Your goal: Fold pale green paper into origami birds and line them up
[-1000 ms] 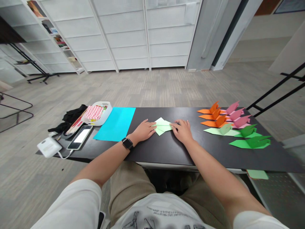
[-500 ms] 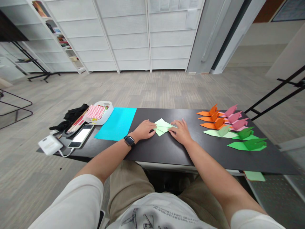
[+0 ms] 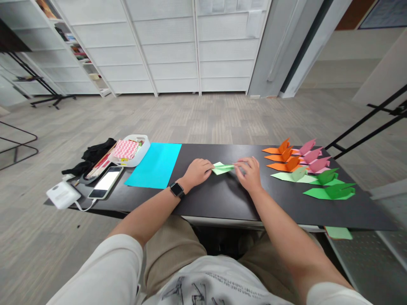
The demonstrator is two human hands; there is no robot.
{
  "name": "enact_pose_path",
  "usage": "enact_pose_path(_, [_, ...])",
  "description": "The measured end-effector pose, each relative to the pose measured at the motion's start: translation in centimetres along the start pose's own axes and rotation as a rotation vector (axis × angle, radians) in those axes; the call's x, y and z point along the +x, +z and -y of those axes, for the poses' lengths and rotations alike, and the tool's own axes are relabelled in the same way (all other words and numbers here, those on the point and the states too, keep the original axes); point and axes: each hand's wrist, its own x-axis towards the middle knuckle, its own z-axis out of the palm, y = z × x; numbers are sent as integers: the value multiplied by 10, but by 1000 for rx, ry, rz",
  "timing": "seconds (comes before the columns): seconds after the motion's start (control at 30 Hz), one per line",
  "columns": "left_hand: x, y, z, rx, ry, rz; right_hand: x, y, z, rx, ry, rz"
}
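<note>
Pointing its long axis sideways, green paper [image 3: 222, 169] has ends pinched by left hand [image 3: 197, 172] and right hand [image 3: 249, 174].

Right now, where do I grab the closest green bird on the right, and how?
I'd gently pinch the raised middle of the green bird, coming from above on your side: that part stands up, its pointed end lies low, and the other birds sit behind it.

No text can be read for certain: the small printed lines on the white shirt [image 3: 203, 279], on the near side of the dark table [image 3: 216, 203], are too blurred, as are the pale sheets [image 3: 254, 24] on the white cabinet [image 3: 171, 51] beyond the table.
</note>
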Motion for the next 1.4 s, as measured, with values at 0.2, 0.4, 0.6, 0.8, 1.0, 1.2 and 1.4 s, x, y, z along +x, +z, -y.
enact_pose_path(0.2, [26,-8,-7,-372,-254,-244,7,-23,-21,259,349,-403])
enact_pose_path(0.4, [53,8,0,-809,-557,-231,41,-18,-33,405,481,-285])
enact_pose_path(0.6, [49,24,6,-257,-567,58,49,21,-26,154,276,61])
enact_pose_path(0.8, [40,22,12,-163,-113,35,23,39,-27,-71,86,437])
enact_pose_path(1.0, [41,32,13,-259,29,208,31,34,-36,-32,26,511])
enact_pose_path(1.2, [39,27,13,-275,-5,190,34,19,-41,105,-61,586])
enact_pose_path(1.4, [40,26,11,-311,-19,194,31,14,-43,97,-23,620])
